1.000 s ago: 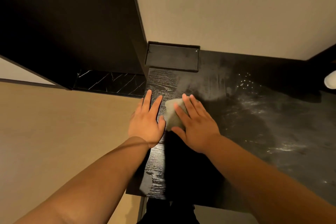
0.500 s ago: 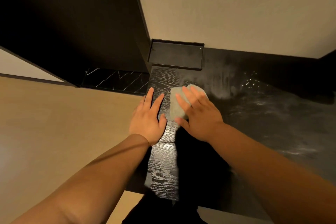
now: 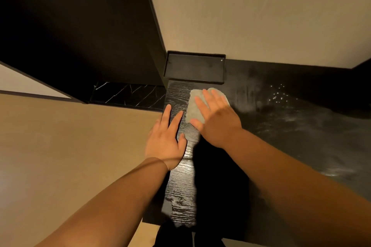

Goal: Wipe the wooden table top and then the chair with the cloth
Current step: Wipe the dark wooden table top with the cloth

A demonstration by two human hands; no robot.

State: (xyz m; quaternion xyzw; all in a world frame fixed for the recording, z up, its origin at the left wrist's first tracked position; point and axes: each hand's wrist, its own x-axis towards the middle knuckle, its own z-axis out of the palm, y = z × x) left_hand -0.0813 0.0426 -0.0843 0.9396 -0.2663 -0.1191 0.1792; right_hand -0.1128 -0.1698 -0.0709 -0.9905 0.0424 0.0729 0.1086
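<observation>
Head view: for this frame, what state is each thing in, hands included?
cloth: crumpled, pressed on the table top under the right hand.
table top: dark wood, pale smears and droplets right of the cloth.
tray: at the back corner against the wall, apart from the cloth.
right hand: open, straight fingers pressing the cloth.
left hand: open, flat on the table top's left edge, holding nothing.

Ahead of you, a cream wall (image 3: 261, 16) meets a dark panel (image 3: 70, 26); tan floor (image 3: 60, 146) on your left, black marble strip (image 3: 128, 94) edging it, light warm and dim.
</observation>
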